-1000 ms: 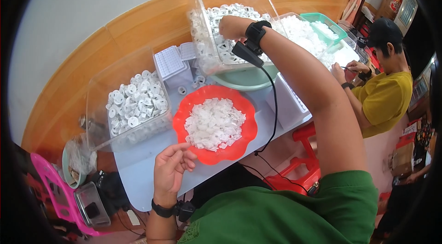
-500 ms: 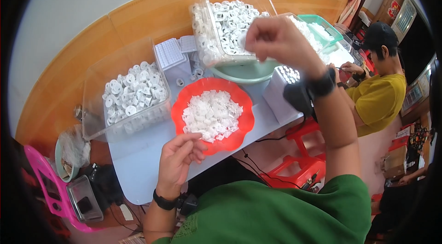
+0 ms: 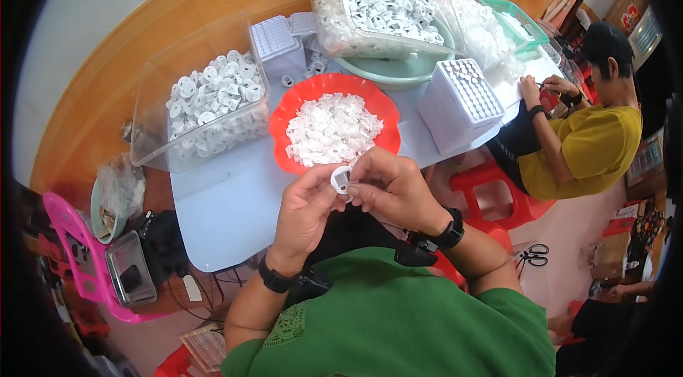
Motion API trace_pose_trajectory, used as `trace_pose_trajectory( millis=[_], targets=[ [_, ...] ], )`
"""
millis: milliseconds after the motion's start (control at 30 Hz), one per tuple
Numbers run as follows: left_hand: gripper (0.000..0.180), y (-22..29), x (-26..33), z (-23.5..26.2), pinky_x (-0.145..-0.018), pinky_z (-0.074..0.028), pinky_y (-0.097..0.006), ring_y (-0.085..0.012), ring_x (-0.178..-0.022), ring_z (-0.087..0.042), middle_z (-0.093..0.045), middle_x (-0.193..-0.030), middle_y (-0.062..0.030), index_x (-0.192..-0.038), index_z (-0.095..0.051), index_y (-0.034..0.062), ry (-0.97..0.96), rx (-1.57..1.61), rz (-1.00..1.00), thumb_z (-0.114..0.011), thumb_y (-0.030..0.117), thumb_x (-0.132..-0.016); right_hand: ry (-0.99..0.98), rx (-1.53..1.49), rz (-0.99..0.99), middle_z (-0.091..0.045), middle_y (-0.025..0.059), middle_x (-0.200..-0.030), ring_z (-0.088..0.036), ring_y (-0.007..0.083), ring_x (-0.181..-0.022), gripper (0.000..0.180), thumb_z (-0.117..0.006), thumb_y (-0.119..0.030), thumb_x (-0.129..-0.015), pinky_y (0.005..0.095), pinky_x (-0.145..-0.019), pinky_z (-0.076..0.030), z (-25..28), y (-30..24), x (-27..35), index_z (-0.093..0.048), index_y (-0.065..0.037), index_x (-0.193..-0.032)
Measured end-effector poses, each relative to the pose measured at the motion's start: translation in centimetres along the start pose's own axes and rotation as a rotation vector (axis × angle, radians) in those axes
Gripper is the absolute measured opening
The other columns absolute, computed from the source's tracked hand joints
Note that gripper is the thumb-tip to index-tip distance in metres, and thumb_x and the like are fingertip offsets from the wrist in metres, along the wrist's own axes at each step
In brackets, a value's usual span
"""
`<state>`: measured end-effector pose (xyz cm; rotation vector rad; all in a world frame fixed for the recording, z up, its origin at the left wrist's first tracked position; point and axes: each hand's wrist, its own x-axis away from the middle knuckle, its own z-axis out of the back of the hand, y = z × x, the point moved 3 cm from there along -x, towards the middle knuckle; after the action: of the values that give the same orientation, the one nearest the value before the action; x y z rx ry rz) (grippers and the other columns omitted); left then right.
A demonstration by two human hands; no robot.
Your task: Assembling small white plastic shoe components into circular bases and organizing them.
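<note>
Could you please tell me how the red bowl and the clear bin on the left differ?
The red bowl is opaque, while the clear bin is see-through. The red bowl has a wavy, rounded rim; the clear bin is boxy. The red bowl holds flat whitish pieces, whereas the clear bin holds round white parts. Both are open-topped and hold a heap of small pieces.
</note>
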<state>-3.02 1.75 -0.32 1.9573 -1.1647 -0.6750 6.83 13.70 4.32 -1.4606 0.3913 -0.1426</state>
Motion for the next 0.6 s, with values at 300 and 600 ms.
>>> trace_pose_trajectory(
  millis=[300,600],
  targets=[
    [0.029,-1.0,-0.3,-0.5,-0.070,-0.047,-0.024,-0.0112,-0.082,-0.057,-0.061,-0.101,-0.0063,-0.116,-0.056,-0.0021,-0.049,0.095,0.046,-0.055,0.016,-0.094,0.061,-0.059,-0.046,-0.060,0.0048,-0.074,-0.059,0.0093,-0.066,0.010,-0.059,0.003,-0.083,0.0258,-0.054,-0.047,1.2,0.9,1.4,-0.051,0.000,-0.090],
    [0.017,-2.1,-1.3,-1.4,-0.071,-0.054,-0.030,-0.0173,-0.083,-0.063,-0.062,-0.100,-0.0113,-0.102,-0.057,-0.0024,0.090,0.039,0.115,-0.060,0.005,-0.087,0.173,0.344,0.168,-0.059,0.0132,-0.074,-0.060,0.0278,-0.066,0.014,-0.058,0.005,-0.071,0.0348,-0.058,-0.048,2.0,0.5,1.1,-0.054,0.000,-0.083]
  ],
)
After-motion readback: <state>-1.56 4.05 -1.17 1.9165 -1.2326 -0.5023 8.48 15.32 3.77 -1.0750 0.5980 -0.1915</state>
